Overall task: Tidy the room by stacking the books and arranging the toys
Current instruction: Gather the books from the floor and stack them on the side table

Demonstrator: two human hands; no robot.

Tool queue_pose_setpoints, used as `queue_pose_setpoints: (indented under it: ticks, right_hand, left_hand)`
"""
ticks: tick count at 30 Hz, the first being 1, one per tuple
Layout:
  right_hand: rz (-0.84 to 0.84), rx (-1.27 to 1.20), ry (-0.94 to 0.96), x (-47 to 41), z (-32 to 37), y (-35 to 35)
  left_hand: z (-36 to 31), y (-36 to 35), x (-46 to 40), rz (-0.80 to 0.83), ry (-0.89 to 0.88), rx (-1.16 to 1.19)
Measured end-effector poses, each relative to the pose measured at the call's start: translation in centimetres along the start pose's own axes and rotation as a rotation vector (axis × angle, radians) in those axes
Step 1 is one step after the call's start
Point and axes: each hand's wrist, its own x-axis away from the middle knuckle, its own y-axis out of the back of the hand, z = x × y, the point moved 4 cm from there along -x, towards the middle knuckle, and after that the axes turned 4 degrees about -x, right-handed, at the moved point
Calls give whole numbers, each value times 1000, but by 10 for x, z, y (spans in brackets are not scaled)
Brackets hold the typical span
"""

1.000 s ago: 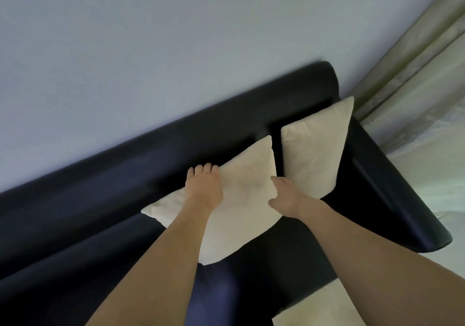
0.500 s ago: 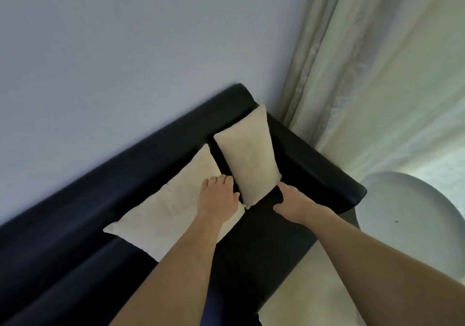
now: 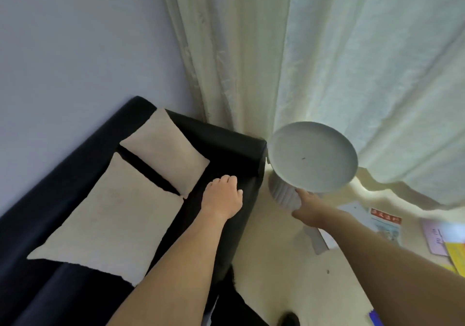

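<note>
Several books lie scattered on the pale floor at the right: a white one, one with a red and blue cover, a purple one and a yellow one. No toys are in view. My left hand hovers over the black sofa seat, fingers loosely curled, holding nothing. My right hand reaches to the near rim of a round grey side table; its fingers are hidden from me.
Two cream pillows lean side by side against the sofa back. Pale curtains hang behind the table, down to the floor. A blue object's corner shows at the bottom right.
My view has swung right, bringing the side table and floor books into sight. My left hand has left the pillow. My right hand moved off the sofa to the table's rim.
</note>
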Motion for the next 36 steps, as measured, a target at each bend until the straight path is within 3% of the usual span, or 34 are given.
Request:
queue_pose_setpoints:
  ticks: [10, 22, 26, 36]
  right_hand:
    - [-132, -279, -248, 68, -198, 47]
    - [-86, -474, -366, 11, -279, 79]
    - [-162, -557, -394, -3, -304, 108]
    - [-235, -715, -522, 55, -419, 108]
  left_hand:
    - [-206, -22, -25, 146, -282, -79]
    - [-290, -97, -122, 472, -277, -170]
    - [-337, -111, -145, 547, -304, -110]
    - [-447, -128, -133, 576, -425, -202]
